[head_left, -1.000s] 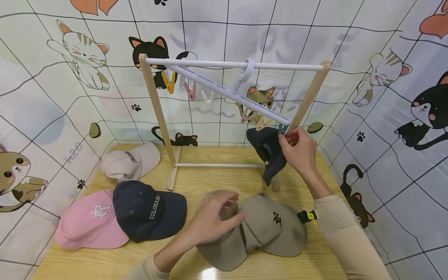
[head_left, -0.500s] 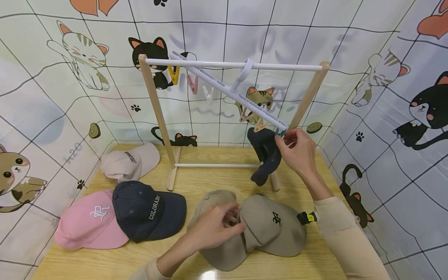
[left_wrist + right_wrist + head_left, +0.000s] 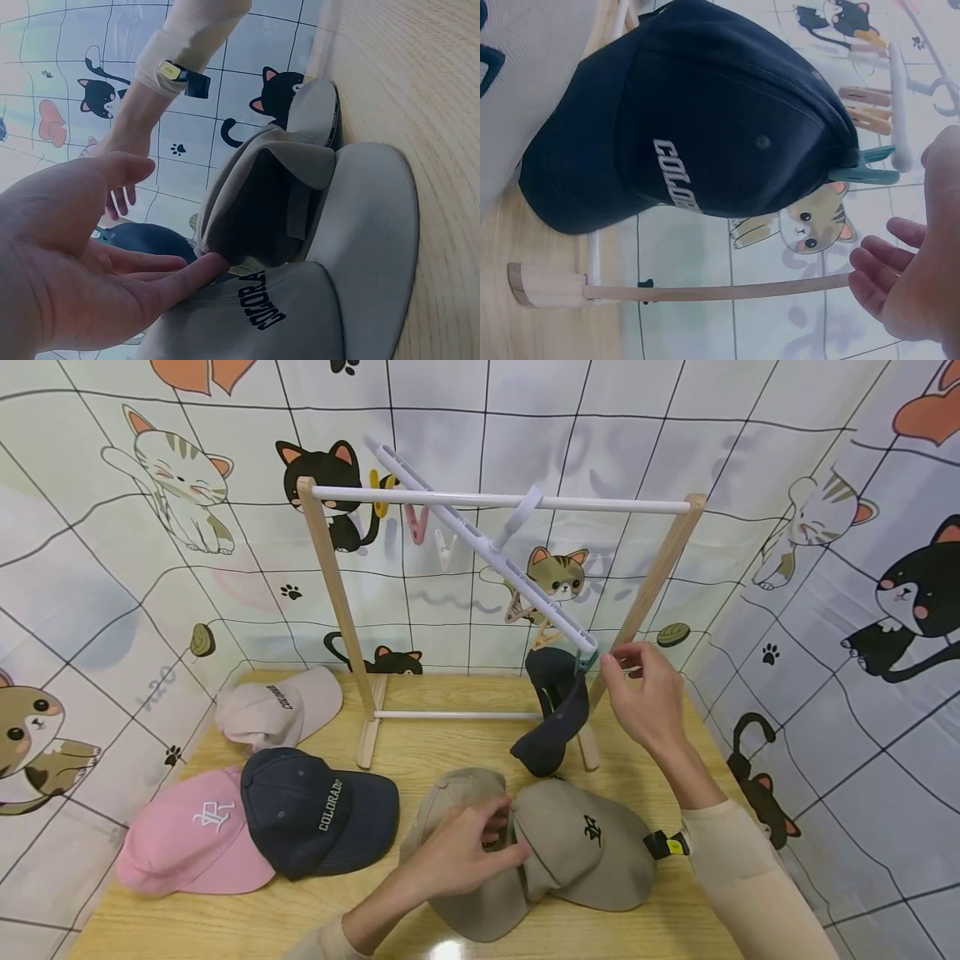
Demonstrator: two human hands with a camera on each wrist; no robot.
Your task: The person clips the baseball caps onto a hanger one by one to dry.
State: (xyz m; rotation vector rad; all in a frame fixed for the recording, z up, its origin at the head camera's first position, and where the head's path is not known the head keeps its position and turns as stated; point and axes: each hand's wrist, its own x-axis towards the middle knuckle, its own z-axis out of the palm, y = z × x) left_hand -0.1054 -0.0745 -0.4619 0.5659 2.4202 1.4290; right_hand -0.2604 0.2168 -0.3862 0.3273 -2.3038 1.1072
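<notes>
The clipped navy cap (image 3: pixel 566 724) hangs brim-down just left of the nearer, empty right hand (image 3: pixel 649 697); the relaxed left hand (image 3: pixel 467 850) holds nothing.

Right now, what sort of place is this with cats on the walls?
Probably an indoor corner set up for handling caps: there's a wooden table, a small rack with a navy cap hanging at it, and cat-patterned walls close around.

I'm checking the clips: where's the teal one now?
The teal clip is right of centre in the head view, at the low end of the tilted hanger, gripping the hanging navy cap, left of the right hand.
</notes>
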